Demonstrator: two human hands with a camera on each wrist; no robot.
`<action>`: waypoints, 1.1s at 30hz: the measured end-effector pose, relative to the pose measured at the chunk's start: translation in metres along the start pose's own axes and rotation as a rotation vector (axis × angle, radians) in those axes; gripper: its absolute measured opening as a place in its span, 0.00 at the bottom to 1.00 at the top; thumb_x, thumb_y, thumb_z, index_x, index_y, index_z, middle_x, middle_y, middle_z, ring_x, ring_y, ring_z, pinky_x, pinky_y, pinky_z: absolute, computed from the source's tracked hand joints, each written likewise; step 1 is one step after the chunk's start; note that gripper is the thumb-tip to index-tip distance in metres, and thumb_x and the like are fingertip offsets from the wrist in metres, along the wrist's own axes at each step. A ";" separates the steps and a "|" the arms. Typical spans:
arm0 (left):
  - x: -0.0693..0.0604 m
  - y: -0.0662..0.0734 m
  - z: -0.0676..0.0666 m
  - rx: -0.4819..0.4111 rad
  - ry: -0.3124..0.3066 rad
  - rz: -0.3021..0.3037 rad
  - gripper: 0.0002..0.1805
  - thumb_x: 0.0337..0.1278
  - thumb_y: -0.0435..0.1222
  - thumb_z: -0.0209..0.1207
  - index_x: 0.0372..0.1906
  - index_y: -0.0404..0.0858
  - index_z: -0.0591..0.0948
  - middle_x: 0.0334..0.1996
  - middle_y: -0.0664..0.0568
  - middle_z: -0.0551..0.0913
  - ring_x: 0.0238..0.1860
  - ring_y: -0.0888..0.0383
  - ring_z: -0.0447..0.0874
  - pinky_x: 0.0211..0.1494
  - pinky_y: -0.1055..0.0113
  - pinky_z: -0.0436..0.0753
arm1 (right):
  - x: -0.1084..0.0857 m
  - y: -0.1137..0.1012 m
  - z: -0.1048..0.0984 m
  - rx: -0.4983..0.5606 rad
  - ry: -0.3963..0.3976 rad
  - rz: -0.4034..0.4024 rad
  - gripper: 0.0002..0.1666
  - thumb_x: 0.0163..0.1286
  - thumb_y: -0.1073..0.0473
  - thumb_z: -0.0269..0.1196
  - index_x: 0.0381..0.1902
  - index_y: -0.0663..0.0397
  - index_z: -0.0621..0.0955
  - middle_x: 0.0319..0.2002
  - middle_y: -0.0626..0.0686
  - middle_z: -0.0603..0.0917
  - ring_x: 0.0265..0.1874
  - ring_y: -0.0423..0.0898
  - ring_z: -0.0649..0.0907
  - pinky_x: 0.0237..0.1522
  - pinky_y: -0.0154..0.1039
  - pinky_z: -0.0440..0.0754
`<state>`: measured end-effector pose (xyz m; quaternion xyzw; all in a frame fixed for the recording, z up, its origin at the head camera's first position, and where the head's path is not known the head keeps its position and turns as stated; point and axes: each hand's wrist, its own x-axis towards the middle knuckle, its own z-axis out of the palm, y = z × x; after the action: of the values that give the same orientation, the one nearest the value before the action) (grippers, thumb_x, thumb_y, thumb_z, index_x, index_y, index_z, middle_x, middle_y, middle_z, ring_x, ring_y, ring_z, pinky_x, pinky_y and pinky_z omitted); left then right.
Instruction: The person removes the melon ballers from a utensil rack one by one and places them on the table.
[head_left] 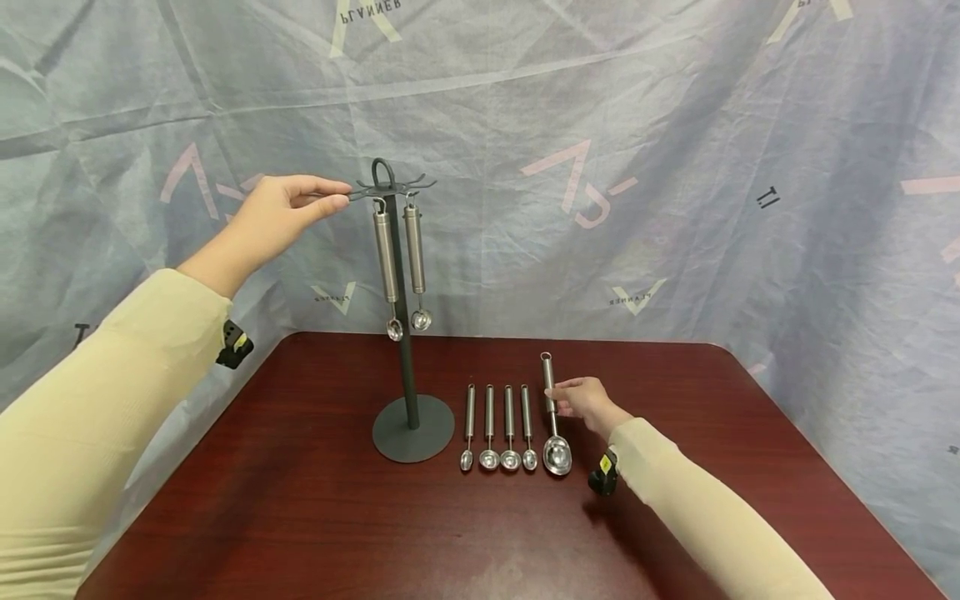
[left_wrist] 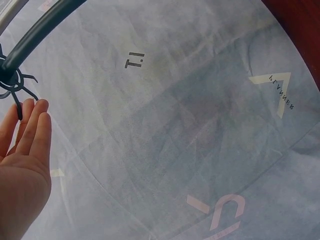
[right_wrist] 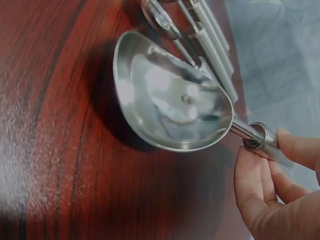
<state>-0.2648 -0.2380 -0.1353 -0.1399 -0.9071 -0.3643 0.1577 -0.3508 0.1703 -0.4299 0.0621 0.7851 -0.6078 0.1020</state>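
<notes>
A dark grey hook stand (head_left: 405, 358) with a round base rises from the table, two metal measuring spoons (head_left: 385, 258) hanging from its hooks. At the top, my left hand (head_left: 288, 208) pinches one of its hooks (left_wrist: 20, 110) between thumb and fingers. My right hand (head_left: 587, 402) grips the handle of a large steel measuring spoon (head_left: 557, 454) with a wide oval bowl. In the right wrist view, thumb and fingertips close round that handle, the bowl (right_wrist: 170, 95) facing up. Whether the bowl still touches the table I cannot tell.
Several smaller measuring spoons (head_left: 510, 425) lie in a row, bowls toward me, between the stand's base (head_left: 414, 450) and the large spoon. The dark red wooden table (head_left: 337, 517) ends at a grey printed cloth (head_left: 480, 250) hanging behind.
</notes>
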 end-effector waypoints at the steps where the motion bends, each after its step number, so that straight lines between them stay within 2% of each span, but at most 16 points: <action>1: 0.000 0.000 0.000 0.000 0.001 0.000 0.30 0.63 0.57 0.56 0.64 0.46 0.76 0.63 0.42 0.76 0.66 0.48 0.71 0.69 0.45 0.64 | 0.000 0.001 0.000 -0.003 -0.001 0.003 0.24 0.66 0.63 0.65 0.56 0.73 0.76 0.41 0.57 0.79 0.25 0.39 0.79 0.32 0.32 0.85; 8: 0.001 -0.001 0.001 -0.004 0.005 0.005 0.30 0.63 0.56 0.57 0.64 0.46 0.76 0.62 0.42 0.77 0.66 0.48 0.71 0.69 0.46 0.65 | 0.002 0.005 0.002 -0.022 -0.018 0.023 0.21 0.68 0.65 0.62 0.55 0.76 0.77 0.49 0.63 0.79 0.21 0.37 0.77 0.41 0.40 0.86; 13: 0.001 -0.001 0.001 -0.005 0.005 0.006 0.30 0.63 0.56 0.57 0.64 0.46 0.77 0.63 0.43 0.77 0.66 0.48 0.71 0.69 0.46 0.65 | 0.003 0.007 0.003 -0.045 -0.011 0.029 0.20 0.67 0.65 0.63 0.52 0.75 0.79 0.41 0.59 0.81 0.16 0.36 0.77 0.45 0.44 0.86; 19: 0.002 -0.001 0.001 0.005 0.010 0.011 0.30 0.63 0.56 0.57 0.64 0.45 0.76 0.62 0.42 0.77 0.65 0.48 0.72 0.68 0.46 0.66 | 0.002 0.009 0.004 -0.070 0.000 0.035 0.21 0.66 0.65 0.64 0.51 0.77 0.78 0.34 0.55 0.81 0.17 0.36 0.78 0.42 0.43 0.86; 29: 0.001 -0.002 0.001 0.009 0.009 -0.002 0.31 0.63 0.57 0.56 0.65 0.45 0.75 0.63 0.42 0.76 0.67 0.47 0.70 0.69 0.44 0.64 | 0.003 0.009 0.005 -0.090 0.010 0.017 0.21 0.64 0.64 0.66 0.48 0.78 0.79 0.37 0.60 0.82 0.20 0.40 0.81 0.40 0.43 0.87; 33: 0.001 -0.002 0.002 0.011 0.010 -0.001 0.31 0.63 0.57 0.56 0.65 0.45 0.75 0.63 0.42 0.76 0.67 0.47 0.70 0.69 0.44 0.64 | 0.003 0.009 0.006 -0.121 0.010 0.013 0.19 0.64 0.63 0.67 0.46 0.76 0.81 0.36 0.58 0.82 0.21 0.40 0.81 0.40 0.43 0.87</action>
<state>-0.2672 -0.2384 -0.1373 -0.1367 -0.9084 -0.3599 0.1628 -0.3515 0.1668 -0.4400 0.0638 0.8205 -0.5582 0.1058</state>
